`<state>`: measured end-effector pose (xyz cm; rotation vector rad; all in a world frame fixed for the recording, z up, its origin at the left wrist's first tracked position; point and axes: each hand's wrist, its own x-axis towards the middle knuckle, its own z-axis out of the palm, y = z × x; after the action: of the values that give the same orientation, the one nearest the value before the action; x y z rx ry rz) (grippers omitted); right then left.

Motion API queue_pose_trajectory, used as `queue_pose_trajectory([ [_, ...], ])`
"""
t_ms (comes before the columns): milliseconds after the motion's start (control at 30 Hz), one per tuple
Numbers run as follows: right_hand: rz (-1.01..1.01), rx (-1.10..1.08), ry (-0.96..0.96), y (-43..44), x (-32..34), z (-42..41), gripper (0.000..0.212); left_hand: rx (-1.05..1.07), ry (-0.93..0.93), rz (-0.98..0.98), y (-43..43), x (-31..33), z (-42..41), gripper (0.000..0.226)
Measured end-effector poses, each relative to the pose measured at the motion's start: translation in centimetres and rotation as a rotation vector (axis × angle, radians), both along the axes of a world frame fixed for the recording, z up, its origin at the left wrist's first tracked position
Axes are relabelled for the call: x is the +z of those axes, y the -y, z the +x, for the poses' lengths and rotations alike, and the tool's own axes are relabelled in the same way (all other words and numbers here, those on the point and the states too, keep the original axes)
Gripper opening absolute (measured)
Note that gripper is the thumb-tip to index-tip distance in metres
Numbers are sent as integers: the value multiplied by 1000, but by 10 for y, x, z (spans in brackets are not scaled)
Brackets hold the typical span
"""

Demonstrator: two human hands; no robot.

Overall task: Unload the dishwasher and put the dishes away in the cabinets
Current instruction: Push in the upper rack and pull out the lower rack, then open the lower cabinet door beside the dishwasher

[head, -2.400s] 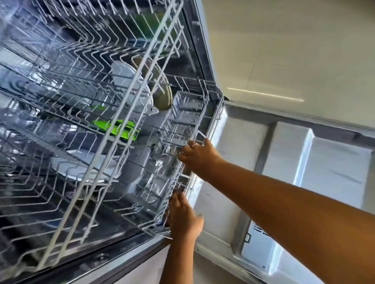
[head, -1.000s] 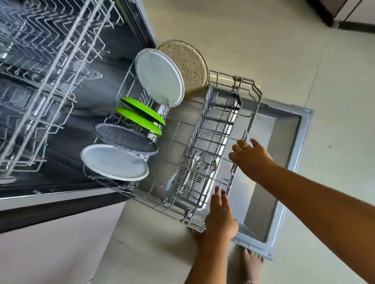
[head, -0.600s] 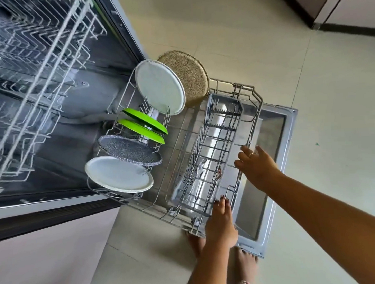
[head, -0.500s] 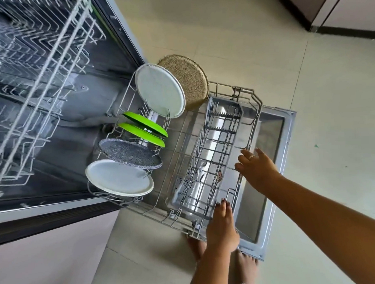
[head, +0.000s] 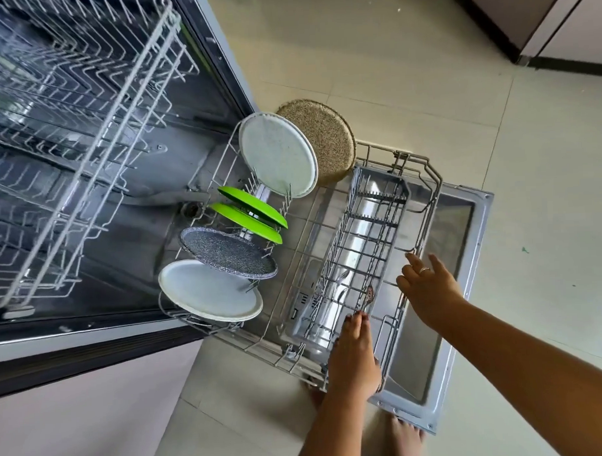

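Observation:
The lower dishwasher rack (head: 424, 175) stands pulled out over the open door (head: 477, 242). Plates stand on edge in its left half: a white plate (head: 209, 292), a speckled grey plate (head: 229, 252), two green plates (head: 251, 209), a pale speckled plate (head: 278, 153) and a tan speckled plate (head: 327, 134). A grey cutlery basket (head: 358, 246) fills its right half, with a spoon inside. My left hand (head: 353, 355) rests with straight fingers on the rack's front rim. My right hand (head: 429, 284) hovers open at the front right rim, fingers spread; contact is unclear.
The upper wire rack (head: 84, 116) sticks out at the upper left above the tub. A white cabinet front (head: 78, 423) lies at the lower left. Tiled floor spreads to the right, with dark cabinet bases (head: 542, 31) at the top right. Bare feet (head: 406, 439) stand beside the door's near edge.
The lower rack has slid out from the tub onto the door with both hands on its front rim. In the last half second the right hand's fingers have opened and spread.

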<state>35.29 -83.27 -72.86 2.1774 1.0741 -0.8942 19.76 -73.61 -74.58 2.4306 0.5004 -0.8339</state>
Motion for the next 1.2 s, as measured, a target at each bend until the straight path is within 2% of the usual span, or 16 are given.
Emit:
queue_pose_trajectory([
  [100,-131,32,-7,-15,11,-2,62,39,1,9,-10,6,-2,77],
  [167,-148,42,-8,-27,18,-7,59,73,14,15,-18,10,-6,79],
  [367,37,94,56,-61,38,-50,62,235,64,68,-40,31,-34,79],
  [467,108,96,19,-84,56,-84,63,353,87,108,-55,48,-61,78],
  [633,192,187,-101,-131,90,-150,67,705,165,86,-86,81,-136,81],
  [800,350,238,-163,-185,106,-224,72,1096,251,163,-134,101,-238,83],
  [867,386,282,-237,-214,117,-269,75,1355,300,164,-156,113,-289,81],
  [933,461,305,-311,-243,131,-316,75,1606,432,153,-174,124,-337,78],
  [1000,575,307,-400,-270,147,-366,76,1778,532,110,-188,140,-378,77],
  [1100,723,247,-615,-305,178,-444,76,1898,645,82,-203,170,-431,75],
  [1200,904,192,-812,-337,213,-519,75,1903,788,97,-220,206,-481,71],
])
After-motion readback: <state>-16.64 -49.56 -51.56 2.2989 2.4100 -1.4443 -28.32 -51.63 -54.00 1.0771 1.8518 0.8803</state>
